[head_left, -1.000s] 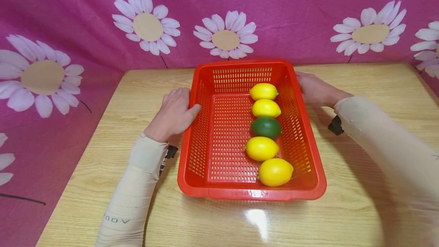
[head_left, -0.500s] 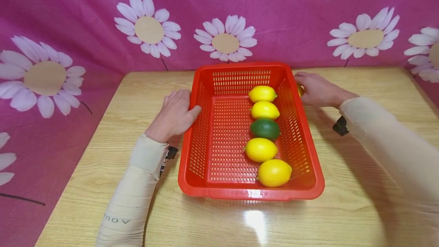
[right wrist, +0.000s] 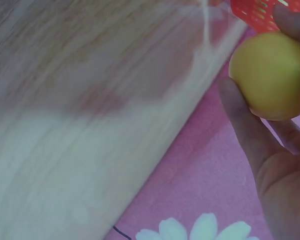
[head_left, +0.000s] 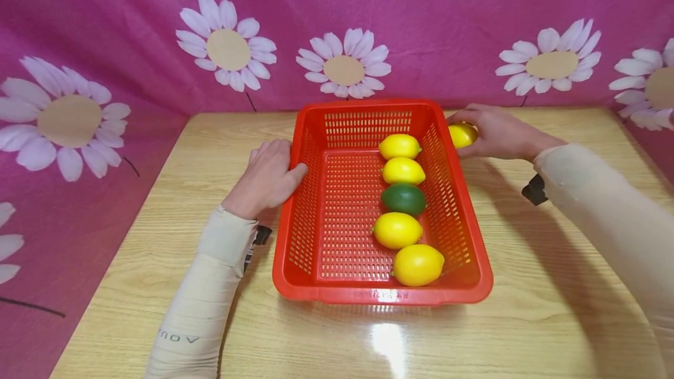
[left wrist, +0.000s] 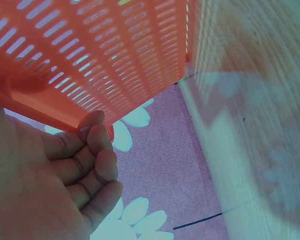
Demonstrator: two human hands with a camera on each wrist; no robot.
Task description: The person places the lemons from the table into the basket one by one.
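A red plastic basket (head_left: 342, 296) with slotted walls stands on the table. Down its right side lie several yellow lemons (head_left: 418, 265) in a row, with one dark green lemon-shaped fruit (head_left: 403, 199) among them. My left hand (head_left: 265, 179) grips the basket's left rim, thumb over the top; the left wrist view shows the fingers (left wrist: 106, 165) bent under the rim outside. Just beyond the right rim, near the far corner, my right hand (head_left: 495, 131) holds another yellow lemon (right wrist: 270, 75) between thumb and fingers. The rim hides a little of that lemon in the head view.
The wooden table (head_left: 174, 209) ends at the back against a pink cloth (head_left: 432, 22) printed with white daisies. The same cloth hangs along the left side. Dark wrist cameras show below both sleeves.
My right hand has come out from behind the basket's right wall, rising and moving right, and the lemon it holds has come into view. The left hand keeps its grip on the rim.
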